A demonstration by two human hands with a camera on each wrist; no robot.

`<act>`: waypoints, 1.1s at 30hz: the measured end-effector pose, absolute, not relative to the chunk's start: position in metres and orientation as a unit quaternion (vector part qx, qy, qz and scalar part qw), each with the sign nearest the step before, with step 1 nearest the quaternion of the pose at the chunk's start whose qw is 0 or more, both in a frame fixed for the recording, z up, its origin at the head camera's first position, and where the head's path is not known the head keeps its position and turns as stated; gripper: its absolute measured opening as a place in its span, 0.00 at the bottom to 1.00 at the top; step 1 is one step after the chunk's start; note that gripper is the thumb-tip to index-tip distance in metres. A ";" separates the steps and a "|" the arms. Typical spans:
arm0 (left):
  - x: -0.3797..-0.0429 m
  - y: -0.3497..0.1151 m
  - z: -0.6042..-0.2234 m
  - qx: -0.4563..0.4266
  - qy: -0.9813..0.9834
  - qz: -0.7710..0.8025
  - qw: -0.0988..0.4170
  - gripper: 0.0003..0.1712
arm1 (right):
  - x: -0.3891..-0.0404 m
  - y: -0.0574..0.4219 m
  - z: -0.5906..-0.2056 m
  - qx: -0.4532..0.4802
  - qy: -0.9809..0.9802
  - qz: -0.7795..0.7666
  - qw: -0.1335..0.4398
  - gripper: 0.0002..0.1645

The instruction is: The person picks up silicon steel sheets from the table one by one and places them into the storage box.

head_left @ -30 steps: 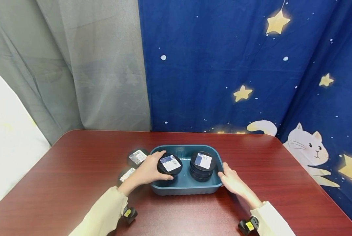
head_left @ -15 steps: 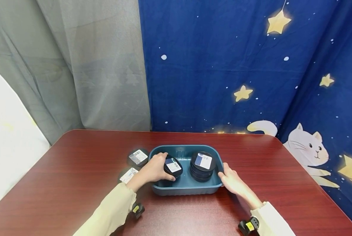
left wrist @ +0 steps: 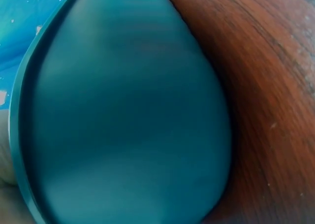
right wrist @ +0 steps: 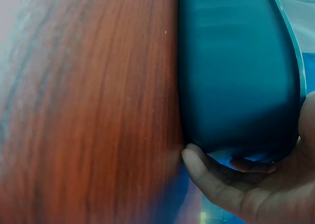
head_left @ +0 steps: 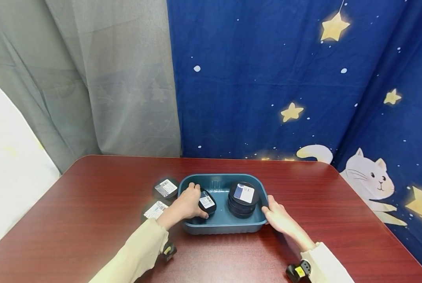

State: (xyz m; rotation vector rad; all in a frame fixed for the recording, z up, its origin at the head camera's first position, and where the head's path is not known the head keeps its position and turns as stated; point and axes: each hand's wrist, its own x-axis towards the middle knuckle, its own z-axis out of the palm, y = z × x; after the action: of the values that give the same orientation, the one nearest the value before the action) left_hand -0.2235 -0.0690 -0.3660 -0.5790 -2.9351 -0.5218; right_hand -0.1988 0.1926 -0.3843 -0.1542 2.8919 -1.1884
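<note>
A teal plastic basin (head_left: 225, 228) stands on the table. Low inside its left end, my left hand (head_left: 187, 202) grips a round black tin (head_left: 208, 202) with a white label; the tin is tilted, and the hand covers its left part. My right hand (head_left: 279, 218) holds the basin's right end, thumb at the rim. In the right wrist view its fingers (right wrist: 216, 187) curl against the outside of the end wall. A stack of similar black tins (head_left: 242, 200) sits in the right half of the basin. The left wrist view shows mostly the basin's outer wall (left wrist: 133, 106).
Two more labelled round black tins lie on the table left of the basin: a farther tin (head_left: 165, 188) and a nearer tin (head_left: 154, 210), partly behind my left forearm. The red-brown wooden table (head_left: 90, 196) ends at a curtain (head_left: 232, 98) behind.
My left hand has moved slightly right and lowered the black tin into the basin's left end, where the tin now sits more tilted. The right hand and the basin stay put.
</note>
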 end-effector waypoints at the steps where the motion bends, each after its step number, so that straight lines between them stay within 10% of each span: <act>1: -0.223 -0.068 -0.366 -0.190 -0.966 -0.170 0.053 0.45 | -0.199 0.192 -0.384 -0.048 0.924 -0.380 0.006 0.14; 33: -0.220 -0.057 -0.370 -0.134 -0.982 -0.128 -0.023 0.45 | -0.197 0.192 -0.381 -0.046 0.925 -0.378 0.013 0.13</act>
State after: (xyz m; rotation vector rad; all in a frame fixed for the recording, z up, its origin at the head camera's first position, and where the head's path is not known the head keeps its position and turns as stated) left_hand -0.2201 -0.0573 -0.3699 -0.4270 -3.1332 -0.4078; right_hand -0.1973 0.1925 -0.3809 -0.1442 2.8817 -1.1774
